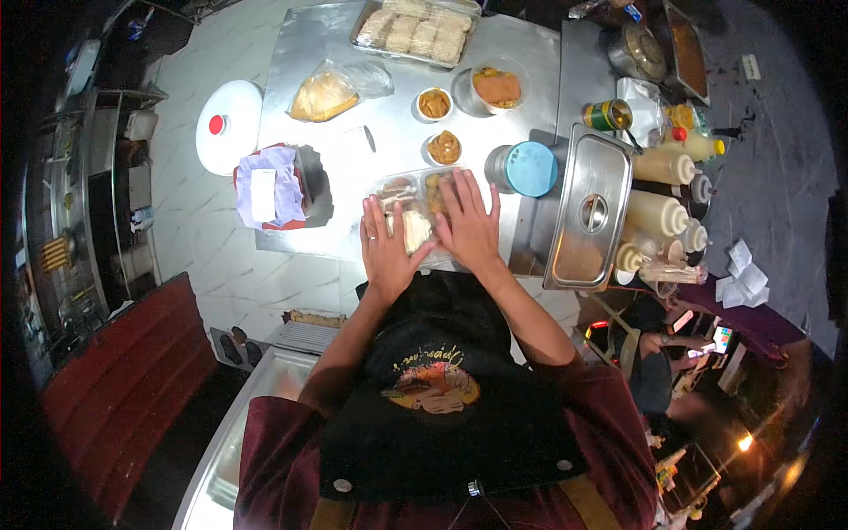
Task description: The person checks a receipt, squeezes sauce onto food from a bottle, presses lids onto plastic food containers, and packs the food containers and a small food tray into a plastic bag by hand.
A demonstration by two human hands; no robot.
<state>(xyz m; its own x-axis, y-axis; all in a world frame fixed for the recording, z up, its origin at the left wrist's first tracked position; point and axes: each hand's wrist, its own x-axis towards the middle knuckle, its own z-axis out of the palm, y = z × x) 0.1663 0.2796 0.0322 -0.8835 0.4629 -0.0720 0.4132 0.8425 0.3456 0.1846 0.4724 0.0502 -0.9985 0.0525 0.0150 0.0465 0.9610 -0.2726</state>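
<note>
A clear plastic food container [419,187] with compartments lies at the near edge of the metal table, holding pale shredded food, browned pieces and some lumps. My left hand [389,254] rests over its left side, fingers spread, with a ring on one finger. Across the right side lies my right hand [473,228], also spread and flat, hiding part of the container. Both palms face down and neither hand grips anything. Whether a lid covers the food I cannot tell. Just beyond it stands a small cup of brown food [443,147].
Another small cup [433,105], a larger tub [497,87], a bag of bread [327,93] and a wrapped tray [415,31] stand farther back. At right are a blue-lidded container [531,169], a steel lid [590,208] and squeeze bottles [658,212]. A paper-lined red basket [268,187] sits left.
</note>
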